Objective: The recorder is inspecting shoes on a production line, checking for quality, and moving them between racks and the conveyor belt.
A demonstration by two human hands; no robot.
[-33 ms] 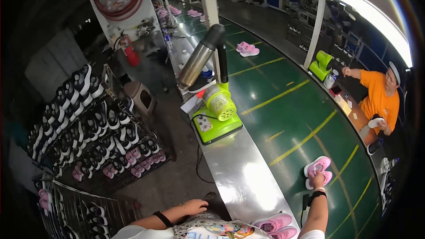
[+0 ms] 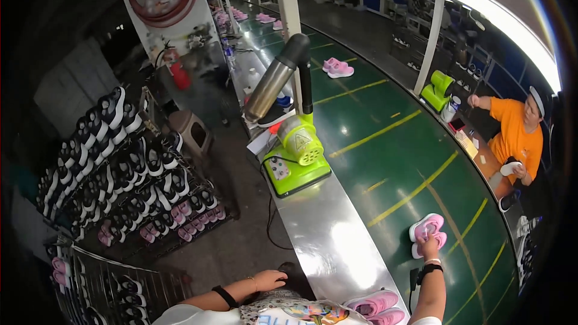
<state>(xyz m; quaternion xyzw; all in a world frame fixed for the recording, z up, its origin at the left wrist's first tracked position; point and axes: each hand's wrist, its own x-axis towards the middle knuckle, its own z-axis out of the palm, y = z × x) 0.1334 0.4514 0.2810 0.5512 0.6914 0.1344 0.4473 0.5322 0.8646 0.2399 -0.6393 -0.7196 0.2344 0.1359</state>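
Filling the far left: slanted rows of black fabric sneakers with white soles (image 2: pixel 124 171), with a few small pink sneakers (image 2: pixel 191 227) among the lower ones.
Left hand: the bare left hand (image 2: pixel 270 279), palm down with fingers loosely bent, lies near the wearer's body, well apart from the pair in the right hand; whether it grips anything, I cannot tell.
Silver surface: a long, shiny metal surface (image 2: pixel 319 238) carries a lime-green machine with a round vented housing (image 2: pixel 300 144) and, at its near end, pink sneakers with pale soles (image 2: pixel 374 304), between the two hands.
Right hand: the bare right hand (image 2: pixel 429 245) reaches out over the green belt with yellow lines (image 2: pixel 385 162), fingers closed on the nearer shoe of a pink-and-white sneaker pair (image 2: pixel 427 225).
Held pair: side by side, openings showing, the farther shoe just beyond the fingers; whether they touch the belt, I cannot tell.
Far right: a co-worker in an orange shirt (image 2: pixel 519 135) holds a white-soled shoe (image 2: pixel 511 168).
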